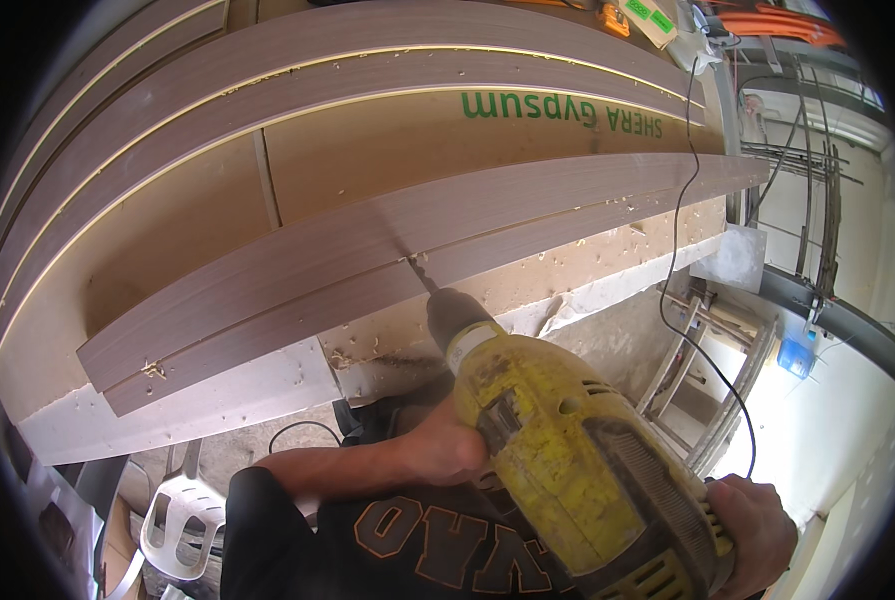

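Observation:
A worn yellow power drill [557, 450] reaches up from the lower right. My left hand [445, 448] is closed at its front side, behind the dark chuck [459, 314]; the part it grips is mostly hidden. My right hand [755, 528] wraps round the rear handle. The spiral drill bit [421, 274] meets a long brown-grey board [267, 300] at the narrow groove along it. Pale shavings [153, 370] lie on the board near its left end, and a few sit by the bit.
Large brown gypsum boards [367, 150] lie under the plank. More grooved planks [267, 65] run along the far side. A black cable [679, 200] hangs at the right, above a wooden ladder-like frame [707, 385]. A white plastic chair [185, 520] stands lower left.

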The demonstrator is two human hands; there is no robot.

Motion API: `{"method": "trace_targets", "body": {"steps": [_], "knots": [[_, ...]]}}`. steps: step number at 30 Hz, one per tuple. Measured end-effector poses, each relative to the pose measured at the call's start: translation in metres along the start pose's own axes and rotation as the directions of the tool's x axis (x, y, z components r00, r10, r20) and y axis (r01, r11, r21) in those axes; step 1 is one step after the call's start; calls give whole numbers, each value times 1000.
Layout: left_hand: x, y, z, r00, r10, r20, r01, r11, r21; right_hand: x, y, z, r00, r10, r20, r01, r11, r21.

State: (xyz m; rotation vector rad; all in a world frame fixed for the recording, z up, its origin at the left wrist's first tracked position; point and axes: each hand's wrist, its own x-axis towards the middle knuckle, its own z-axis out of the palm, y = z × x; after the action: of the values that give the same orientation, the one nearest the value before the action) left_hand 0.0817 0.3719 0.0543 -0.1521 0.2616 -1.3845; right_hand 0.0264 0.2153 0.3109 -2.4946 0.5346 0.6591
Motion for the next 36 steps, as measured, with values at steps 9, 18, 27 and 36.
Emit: {"method": "trace_targets", "body": {"steps": [9,18,27,36], "knots": [[-2,-6,-15,998,66,20,-69,966,251,5,-6,8,971,-192,-141,148,949,-278],[0,-6,-18,987,95,131,-126,958,257,7,-5,-18,978,-9,207,54,976,-209],[7,-31,-44,995,56,84,-58,998,18,14,-13,-26,972,91,216,-27,959,-283],[4,-16,-34,996,47,72,-58,985,160,17,-16,-27,982,-37,187,94,946,-310]]}}
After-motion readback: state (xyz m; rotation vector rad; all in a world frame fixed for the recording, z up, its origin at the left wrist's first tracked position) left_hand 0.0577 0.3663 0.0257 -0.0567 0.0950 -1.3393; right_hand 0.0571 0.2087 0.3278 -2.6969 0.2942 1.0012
